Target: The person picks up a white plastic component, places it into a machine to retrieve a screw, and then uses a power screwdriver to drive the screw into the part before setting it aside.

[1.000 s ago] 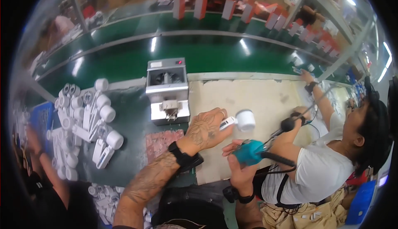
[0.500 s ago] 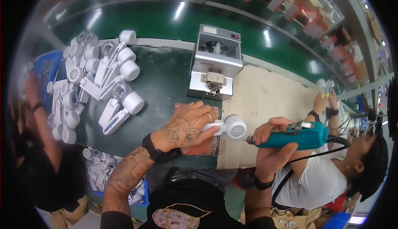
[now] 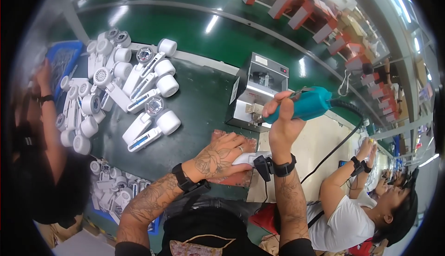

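Observation:
My left hand is closed on a white handheld fan body, pressing it on a reddish mat. My right wrist hides the fan's round end. In my right hand is a teal electric screwdriver, fingers wrapped round its front part. Its tip points left and down, at the front of a silver screw-feeder machine; whether it touches cannot be made out. A black cable runs from the screwdriver's rear.
Several white fan units lie piled on the green tabletop to the left. Below them, a blue bin holds more. Another person works at the far left; a person in a white shirt sits at the right. Beige board covers the right side.
My right hand has carried the screwdriver from beside the fan's round end up and away to the machine's front. My left hand stays on the fan. The view has shifted.

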Demonstrator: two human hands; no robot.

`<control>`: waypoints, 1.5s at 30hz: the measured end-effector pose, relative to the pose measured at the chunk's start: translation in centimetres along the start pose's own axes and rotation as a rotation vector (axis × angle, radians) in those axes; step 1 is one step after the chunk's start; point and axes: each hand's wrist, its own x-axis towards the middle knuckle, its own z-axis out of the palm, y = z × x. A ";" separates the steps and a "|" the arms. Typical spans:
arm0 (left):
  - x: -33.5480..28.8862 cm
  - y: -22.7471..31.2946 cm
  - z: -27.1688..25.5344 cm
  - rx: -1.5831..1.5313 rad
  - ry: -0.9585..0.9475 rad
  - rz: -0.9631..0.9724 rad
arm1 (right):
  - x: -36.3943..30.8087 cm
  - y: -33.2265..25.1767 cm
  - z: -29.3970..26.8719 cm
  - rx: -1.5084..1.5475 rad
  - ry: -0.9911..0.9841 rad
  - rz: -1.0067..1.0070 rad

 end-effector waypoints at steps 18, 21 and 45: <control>0.1 0.0 0.4 0.012 0.082 -0.015 | -5.2 -3.1 -2.6 0.004 -0.013 0.121; -0.1 -0.3 0.1 -0.040 -0.006 -0.024 | -5.9 -3.1 -2.5 -0.013 -0.015 0.150; -0.1 0.5 -0.8 0.082 -0.024 -0.026 | -6.3 -2.0 -2.1 -0.019 -0.009 0.300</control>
